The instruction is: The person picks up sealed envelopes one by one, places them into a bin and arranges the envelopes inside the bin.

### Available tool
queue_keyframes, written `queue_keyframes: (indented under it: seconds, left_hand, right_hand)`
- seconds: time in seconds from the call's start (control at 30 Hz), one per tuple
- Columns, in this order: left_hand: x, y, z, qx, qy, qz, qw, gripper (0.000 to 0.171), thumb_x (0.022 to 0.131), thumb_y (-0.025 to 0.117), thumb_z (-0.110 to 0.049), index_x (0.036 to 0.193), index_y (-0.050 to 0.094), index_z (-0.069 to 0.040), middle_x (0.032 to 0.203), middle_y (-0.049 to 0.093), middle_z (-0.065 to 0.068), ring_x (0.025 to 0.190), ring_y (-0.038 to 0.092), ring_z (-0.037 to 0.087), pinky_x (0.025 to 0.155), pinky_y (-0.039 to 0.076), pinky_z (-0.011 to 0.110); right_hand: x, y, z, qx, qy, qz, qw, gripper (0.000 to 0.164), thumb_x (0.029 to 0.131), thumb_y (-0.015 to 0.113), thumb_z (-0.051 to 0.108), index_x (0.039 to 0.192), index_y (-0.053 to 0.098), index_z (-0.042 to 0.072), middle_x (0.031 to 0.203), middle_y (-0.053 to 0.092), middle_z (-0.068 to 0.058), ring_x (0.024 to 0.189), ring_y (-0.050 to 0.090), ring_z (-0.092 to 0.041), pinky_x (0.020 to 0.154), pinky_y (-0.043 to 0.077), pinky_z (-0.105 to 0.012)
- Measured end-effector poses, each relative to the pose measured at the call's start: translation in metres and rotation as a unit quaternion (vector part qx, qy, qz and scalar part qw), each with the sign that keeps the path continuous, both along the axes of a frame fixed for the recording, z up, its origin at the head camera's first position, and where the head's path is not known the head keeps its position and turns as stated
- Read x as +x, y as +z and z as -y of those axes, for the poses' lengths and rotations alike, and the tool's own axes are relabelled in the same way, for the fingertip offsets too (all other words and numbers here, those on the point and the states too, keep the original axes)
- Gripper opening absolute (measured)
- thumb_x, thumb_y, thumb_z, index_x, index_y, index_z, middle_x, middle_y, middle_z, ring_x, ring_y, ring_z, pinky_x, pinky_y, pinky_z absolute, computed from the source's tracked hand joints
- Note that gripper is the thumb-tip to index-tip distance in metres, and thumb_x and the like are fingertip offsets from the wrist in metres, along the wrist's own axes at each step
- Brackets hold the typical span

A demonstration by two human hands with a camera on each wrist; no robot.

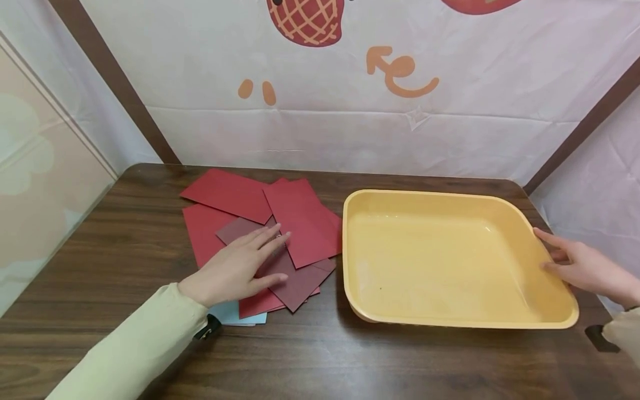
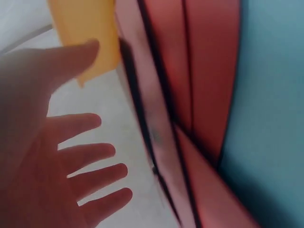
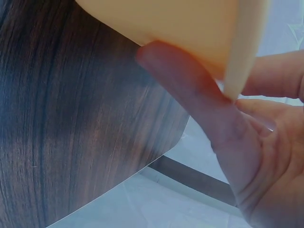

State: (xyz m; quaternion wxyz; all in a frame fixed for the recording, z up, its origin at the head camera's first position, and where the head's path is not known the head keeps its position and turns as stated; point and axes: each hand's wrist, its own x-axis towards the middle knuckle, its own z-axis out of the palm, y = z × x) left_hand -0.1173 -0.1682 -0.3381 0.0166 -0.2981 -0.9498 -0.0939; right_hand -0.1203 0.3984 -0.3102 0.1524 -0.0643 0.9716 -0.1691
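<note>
A pile of red paper envelopes (image 1: 303, 222) lies on the left half of the table, some brighter and some dark maroon. Light blue paper (image 1: 235, 314) sticks out under the near side of the pile, and shows large in the left wrist view. My left hand (image 1: 240, 264) is stretched over the pile, palm down, fingers straight and spread, holding nothing. To the right is a yellow plastic basin (image 1: 440, 261), with nothing inside it. My right hand (image 1: 590, 269) grips its right rim, the thumb (image 3: 190, 85) on one side of the wall and fingers on the other.
The brown wood-grain table (image 1: 320, 361) has its far edge against a pale printed curtain (image 1: 350, 128). Brown posts (image 1: 120, 83) stand at the far corners. The basin's left wall stands right beside the envelopes.
</note>
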Motion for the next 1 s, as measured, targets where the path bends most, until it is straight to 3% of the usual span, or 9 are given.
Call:
queue_keyframes:
  seconds: [0.17,0.27,0.47,0.63,0.8,1.0]
  left_hand:
    - [-0.013,-0.007,-0.008,-0.018,0.016,0.05,0.9985,0.074,0.087,0.049,-0.057,0.146,0.027,-0.018,0.154,0.02,0.011,0.142,0.02,0.032,0.112,0.022,0.05]
    - [-0.023,-0.008,-0.012,-0.023,0.024,0.059,0.9977,0.074,0.089,0.047,-0.057,0.147,0.024,-0.018,0.155,0.016,0.01,0.143,0.014,0.032,0.114,0.016,0.051]
    - [-0.042,-0.008,-0.015,-0.035,0.01,0.081,0.9961,0.078,0.087,0.051,-0.055,0.148,0.02,-0.017,0.156,0.012,0.012,0.144,0.01,0.033,0.115,0.012,0.048]
    - [-0.054,-0.011,-0.016,-0.037,0.007,0.103,0.9939,0.082,0.084,0.054,-0.057,0.148,0.02,-0.017,0.155,0.013,0.013,0.144,0.01,0.033,0.116,0.012,0.046]
    - [-0.054,-0.018,-0.015,-0.048,0.011,0.121,0.9915,0.081,0.083,0.053,-0.059,0.147,0.024,-0.018,0.155,0.018,0.011,0.143,0.014,0.032,0.116,0.012,0.047]
    - [-0.04,-0.025,-0.021,-0.075,0.03,0.069,0.9943,0.082,0.085,0.046,-0.064,0.146,0.027,-0.013,0.152,0.023,0.017,0.14,0.022,0.037,0.114,0.017,0.05]
  right_hand:
    - [0.001,-0.001,0.0,0.004,0.004,-0.004,1.0,0.071,0.092,0.053,0.007,0.143,0.006,-0.009,0.102,0.061,-0.035,0.051,0.055,-0.005,0.046,0.047,-0.028]
    - [0.001,-0.001,0.0,0.011,0.006,-0.007,1.0,0.072,0.091,0.054,0.008,0.143,0.007,-0.009,0.102,0.061,-0.035,0.059,0.06,-0.007,0.046,0.048,-0.027]
    - [0.0,-0.002,-0.002,0.021,0.016,-0.018,1.0,0.073,0.09,0.057,0.009,0.141,0.009,-0.012,0.101,0.061,-0.036,0.081,0.067,-0.035,0.051,0.049,-0.025]
    - [-0.004,-0.004,-0.005,0.036,0.033,-0.041,0.998,0.073,0.088,0.059,0.01,0.14,0.014,-0.013,0.096,0.063,-0.033,0.082,0.066,-0.04,0.055,0.047,-0.022]
    - [-0.006,-0.006,-0.006,0.044,0.032,-0.045,0.998,0.074,0.088,0.06,0.01,0.14,0.014,-0.012,0.098,0.062,-0.036,0.085,0.064,-0.044,0.057,0.048,-0.024]
    - [-0.007,-0.008,-0.007,0.049,0.031,-0.047,0.997,0.074,0.086,0.061,0.009,0.14,0.014,-0.013,0.098,0.061,-0.037,0.085,0.064,-0.046,0.059,0.05,-0.029]
